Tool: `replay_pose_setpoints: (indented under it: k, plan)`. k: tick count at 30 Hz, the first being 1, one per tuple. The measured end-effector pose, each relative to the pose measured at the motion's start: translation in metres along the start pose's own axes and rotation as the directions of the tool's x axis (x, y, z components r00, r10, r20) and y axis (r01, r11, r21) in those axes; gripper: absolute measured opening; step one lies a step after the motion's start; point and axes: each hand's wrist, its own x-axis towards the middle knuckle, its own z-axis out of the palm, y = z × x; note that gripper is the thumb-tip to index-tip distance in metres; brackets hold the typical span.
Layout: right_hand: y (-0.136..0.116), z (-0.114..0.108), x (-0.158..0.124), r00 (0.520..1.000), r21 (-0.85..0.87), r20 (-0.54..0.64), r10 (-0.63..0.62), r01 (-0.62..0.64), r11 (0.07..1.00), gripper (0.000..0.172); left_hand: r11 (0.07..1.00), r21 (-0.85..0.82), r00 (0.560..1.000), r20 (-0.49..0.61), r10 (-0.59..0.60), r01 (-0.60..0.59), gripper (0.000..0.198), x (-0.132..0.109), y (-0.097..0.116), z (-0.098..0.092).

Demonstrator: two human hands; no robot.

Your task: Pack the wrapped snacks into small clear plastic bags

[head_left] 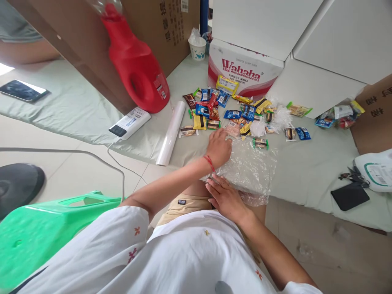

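Observation:
A sheet of clear plastic wrap (254,173) lies crinkled along the front edge of the covered surface, hanging over my lap. My left hand (219,148), with a red string on its wrist, rests at the wrap's left side. Its fingers are bent and apart, their tips close to a pinkish snack packet (233,129); nothing shows in them. Nearer to me, my right hand (228,198) lies with fingers stretched out at the wrap's near edge. Beyond the hands spreads a pile of small wrapped snacks in blue, yellow and brown, among them a green-ended packet (260,143) at the wrap's far edge.
A white film roll (171,132), a white device with a cable (130,122) and a red jug (137,65) stand left. Behind the snacks is a Wahaba carton (245,67). At right lie a black wallet (350,196) and a white bottle (375,169). A green stool (39,232) is lower left.

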Motion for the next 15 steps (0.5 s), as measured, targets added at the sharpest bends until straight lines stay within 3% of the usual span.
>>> replay_pose_setpoints:
  k: [2,4,8,12,14,15]
  plan:
    - [0.000,-0.001,0.002,1.000,0.007,0.009,0.011,-0.011,1.000,0.051,0.990,0.020,0.990,-0.022,0.139,-0.138,0.034,-0.008,0.015,0.003]
    - [-0.001,-0.003,0.002,1.000,0.026,0.006,0.021,-0.021,0.999,0.048,0.970,0.009,0.969,0.039,0.244,-0.244,0.039,-0.015,0.016,0.010]
    - [-0.002,-0.017,-0.006,0.999,0.155,0.006,0.046,-0.047,0.987,0.037,0.977,0.029,0.964,0.167,0.205,-0.213,0.052,-0.020,-0.022,0.021]
    - [0.017,-0.065,-0.015,0.995,0.493,0.054,0.079,-0.095,0.865,0.024,0.979,0.018,0.955,0.226,0.192,-0.201,0.059,-0.024,-0.057,0.024]
    - [0.044,-0.099,-0.008,0.966,0.569,0.017,0.259,-0.222,0.792,0.027,0.979,0.009,0.957,0.214,0.195,-0.201,0.061,-0.025,-0.060,0.025]
    - [0.063,-0.116,0.001,0.925,0.556,-0.043,0.378,-0.292,0.779,0.029,0.980,0.006,0.959,0.207,0.194,-0.199,0.062,-0.026,-0.060,0.025]
